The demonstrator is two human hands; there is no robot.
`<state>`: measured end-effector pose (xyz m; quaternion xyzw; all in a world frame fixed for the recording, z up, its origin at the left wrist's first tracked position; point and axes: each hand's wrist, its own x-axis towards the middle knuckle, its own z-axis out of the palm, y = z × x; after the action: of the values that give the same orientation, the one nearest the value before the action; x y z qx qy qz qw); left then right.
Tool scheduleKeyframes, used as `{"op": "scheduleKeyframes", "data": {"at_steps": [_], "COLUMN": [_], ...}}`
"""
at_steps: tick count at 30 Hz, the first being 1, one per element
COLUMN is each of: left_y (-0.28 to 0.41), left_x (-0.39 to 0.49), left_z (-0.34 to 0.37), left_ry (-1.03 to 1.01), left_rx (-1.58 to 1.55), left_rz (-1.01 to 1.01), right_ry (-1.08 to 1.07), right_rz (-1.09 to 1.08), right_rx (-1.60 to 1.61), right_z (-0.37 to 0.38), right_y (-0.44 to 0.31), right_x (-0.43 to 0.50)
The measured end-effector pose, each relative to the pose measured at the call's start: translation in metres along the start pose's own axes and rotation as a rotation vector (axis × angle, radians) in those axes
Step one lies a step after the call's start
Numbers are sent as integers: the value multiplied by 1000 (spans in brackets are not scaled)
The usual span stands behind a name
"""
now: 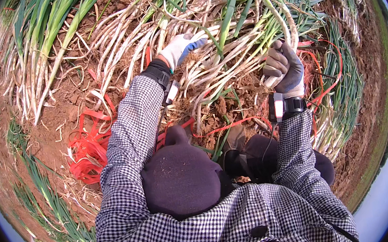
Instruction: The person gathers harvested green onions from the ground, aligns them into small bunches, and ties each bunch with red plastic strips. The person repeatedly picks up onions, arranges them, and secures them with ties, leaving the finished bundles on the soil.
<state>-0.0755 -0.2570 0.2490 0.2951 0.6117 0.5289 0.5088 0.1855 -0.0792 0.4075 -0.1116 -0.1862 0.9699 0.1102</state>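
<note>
My left hand (180, 49), in a white knit glove with a blue-grey coating, is curled round the root end of a Welsh onion stalk (214, 29). It is over a heap of long white-stemmed onions (210, 72) with green leaves and dirty roots. To the right, my right hand (285, 69) wears a matching glove, its coating soiled. The hand is shut on a pair of onion stalks (286, 20), whose white stems stick up past the fingers toward the heap's leaves. A pale stem end shows below that fist.
A tangle of red plastic strapping (89, 150) lies on the brown soil at left, and a red strip (230, 127) runs before my knees. Onion bundles lie at upper left (40, 59) and right (343, 104). My bent knee (182, 176) is below the heap.
</note>
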Motion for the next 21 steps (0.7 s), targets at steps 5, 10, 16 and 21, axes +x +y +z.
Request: {"op": "scheduleKeyframes", "data": {"at_steps": [5, 10, 16, 21], "left_y": [8, 6, 45, 55], "left_x": [-88, -163, -197, -195], "left_z": [3, 8, 44, 73], "left_ry": [98, 155, 414, 347], "left_rx": [-250, 38, 562, 1371], "left_rz": [177, 217, -140, 134], "right_ry": [-558, 210, 462, 302], "right_rz": [-240, 59, 118, 140], "right_rx": [249, 78, -119, 61], "right_z": [65, 40, -1, 8], "right_y": [-27, 77, 193, 217], "right_x": [8, -4, 0, 32]}}
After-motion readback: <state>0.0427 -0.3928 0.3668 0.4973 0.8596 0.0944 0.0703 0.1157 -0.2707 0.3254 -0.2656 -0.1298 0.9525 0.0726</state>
